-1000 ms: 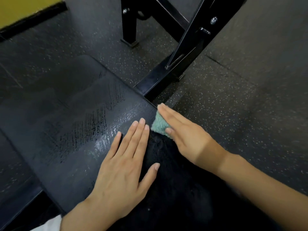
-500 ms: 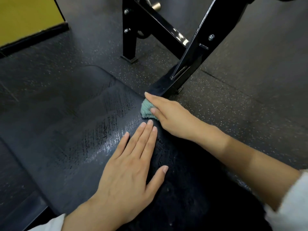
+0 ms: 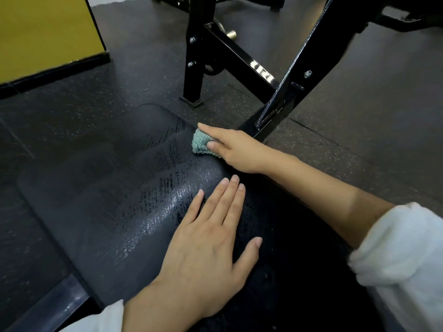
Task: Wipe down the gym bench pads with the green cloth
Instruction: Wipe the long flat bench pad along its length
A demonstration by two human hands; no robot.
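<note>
The right hand [image 3: 236,149] is pressing a small bunched green terry cloth [image 3: 200,145] onto the far right edge of the black textured vinyl surface [image 3: 107,200] of the gym bench pad. Its forefinger is lying straight along the cloth's top and its thumb is pinching the near side. The other fingers are tucked out of sight, so how they are curling cannot be told. Holding the cloth wadded like this is probably concentrating pressure on the pad's rim, just beside the slanted black steel frame tube [image 3: 285,101].

The left hand [image 3: 206,240] is lying flat and empty on the surface nearer the person, with fingers straight and close together and the thumb spread. It seems to be bracing the body while the other arm is reaching forward.

A streaky sheen is showing on the vinyl between the two hands; it may be damp or only worn texture. The near right part of the pad is sinking into shadow and is hard to read. The hand is covering most of the cloth. The picture's top edge is cutting off the frame, and its right edge the white fleece sleeve [image 3: 402,259]. Speckled dark rubber floor [image 3: 359,130] is surrounding the bench, with a yellow panel [image 3: 43,32] at upper left.
</note>
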